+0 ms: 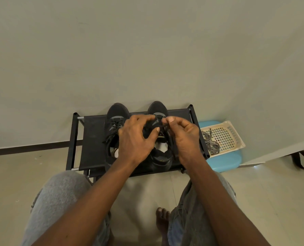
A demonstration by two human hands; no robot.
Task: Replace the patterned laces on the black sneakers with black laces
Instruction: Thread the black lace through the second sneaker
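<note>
**While the left hand and right hand close on one shoe, patterned laces lie apart**

Where a black shoe rack stands against the wall, the left sneaker sits on top. It is black with grey trim and threaded with black laces whose ends hang loose. The left hand curls over the right sneaker just beside it, fingers on the tongue and thumb against its side. This shoe is also black, toe to the wall, with a pale insole showing. The right hand's thumb and forefinger pinch a black lace near the upper eyelets. Farther right, a cream basket on a blue stool holds the coiled black-and-white patterned laces.
</note>
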